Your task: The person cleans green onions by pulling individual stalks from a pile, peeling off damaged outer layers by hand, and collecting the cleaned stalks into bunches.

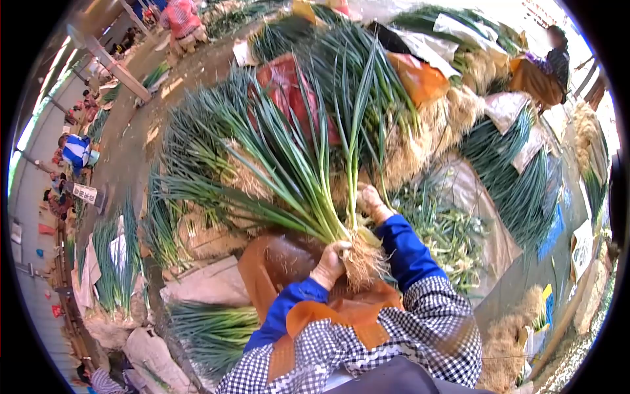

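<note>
A bunch of green onions fans out in front of me, leaves pointing away and tangled roots hanging over my lap. My left hand is closed around its white base. Just beyond and to the right, my right hand has its fingers curled at a separate upright stalk, whose lower end meets the bunch. Part of the right fingers is hidden behind that stalk. An orange-brown apron covers my lap, below the held bunch.
Big heaps of green onions lie ahead, with a red sheet among them. Stripped leaves litter the ground at right. Another onion pile lies farther right. A person sits at upper right; another person is at upper left.
</note>
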Demonstrator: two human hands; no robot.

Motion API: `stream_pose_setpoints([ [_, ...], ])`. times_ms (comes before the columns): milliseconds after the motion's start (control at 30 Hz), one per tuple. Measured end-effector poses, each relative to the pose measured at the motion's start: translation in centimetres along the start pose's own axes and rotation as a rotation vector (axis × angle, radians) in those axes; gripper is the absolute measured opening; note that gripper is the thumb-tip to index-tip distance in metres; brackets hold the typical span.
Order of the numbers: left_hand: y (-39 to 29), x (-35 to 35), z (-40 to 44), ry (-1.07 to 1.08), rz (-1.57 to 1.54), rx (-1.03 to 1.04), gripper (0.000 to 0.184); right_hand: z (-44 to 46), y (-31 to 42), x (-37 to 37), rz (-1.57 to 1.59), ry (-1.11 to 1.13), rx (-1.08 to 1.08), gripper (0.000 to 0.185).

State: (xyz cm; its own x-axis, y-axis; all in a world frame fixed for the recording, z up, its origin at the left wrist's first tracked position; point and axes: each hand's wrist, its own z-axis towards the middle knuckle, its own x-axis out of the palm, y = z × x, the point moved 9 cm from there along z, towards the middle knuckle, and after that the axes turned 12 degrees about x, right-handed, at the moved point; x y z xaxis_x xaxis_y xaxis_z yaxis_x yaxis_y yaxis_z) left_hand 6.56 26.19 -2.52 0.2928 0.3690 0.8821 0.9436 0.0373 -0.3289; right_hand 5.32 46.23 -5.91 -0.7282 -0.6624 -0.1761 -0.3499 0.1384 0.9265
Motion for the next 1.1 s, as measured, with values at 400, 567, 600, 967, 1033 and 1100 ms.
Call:
stream_pose_setpoints([
  [400,3.2,-1.7,2.8,-0.078,-0.143,-0.014,0.032,-10.3,7.2,-3.7,-0.387,-0.279,0.011,0.018],
  [567,1.4,-3.0,2.1,-0.241,0.006,0.199,0.026,-15.9,6.4,-3.3,0.372,0.125,0.065,0.019],
  [600,1.1,0.5,1.3,-0.248,-0.062,0.128,0.027,-18.0,10.7,-4.6,0.062,0.017,-0.055,0.019],
  [967,-0.2,5.0,-0.5,0.248,-0.149,0.029,0.068,-14.3,5.7,-2.3,0.915,0.212,0.144,0.031],
  [1033,-1.0,6.8,-1.7,0.204,-0.256,-0.001,0.063,-14.6,5.0,-3.6,0.701,0.141,0.104,0.013],
  [1100,-0.7,7.9,-2.5,0.269,-0.235,-0.042,0.064,-14.9,4.6,-3.5,0.989,0.211,0.198,0.007],
])
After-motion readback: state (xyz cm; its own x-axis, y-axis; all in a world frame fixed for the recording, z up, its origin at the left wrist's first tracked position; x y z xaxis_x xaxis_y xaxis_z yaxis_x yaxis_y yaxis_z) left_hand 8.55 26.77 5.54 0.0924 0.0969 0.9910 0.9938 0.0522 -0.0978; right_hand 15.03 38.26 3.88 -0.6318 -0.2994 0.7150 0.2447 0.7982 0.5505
